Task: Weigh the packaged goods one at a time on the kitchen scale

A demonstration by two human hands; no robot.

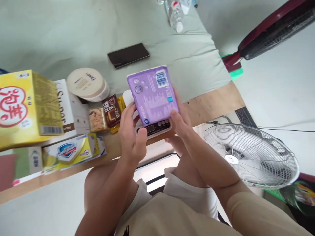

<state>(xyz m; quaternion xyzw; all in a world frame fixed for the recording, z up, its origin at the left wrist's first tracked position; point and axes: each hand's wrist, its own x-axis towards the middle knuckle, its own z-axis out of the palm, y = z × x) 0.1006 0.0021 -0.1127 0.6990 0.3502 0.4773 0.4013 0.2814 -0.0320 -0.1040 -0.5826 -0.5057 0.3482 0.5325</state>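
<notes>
Between the hands (131,131), the purple packet (154,96) points lengthwise away, slightly left.

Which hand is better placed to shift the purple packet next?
Probably the right hand: its thumb lies on the face of the purple packet, near a lower corner, with fingers along that side. The left hand is at the opposite edge, its thumb off the packet, so its hold looks looser.

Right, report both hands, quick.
Left hand: open, fingers by the left edge of the purple packet; contact unclear.
Right hand: holding the packet's right side.
</notes>
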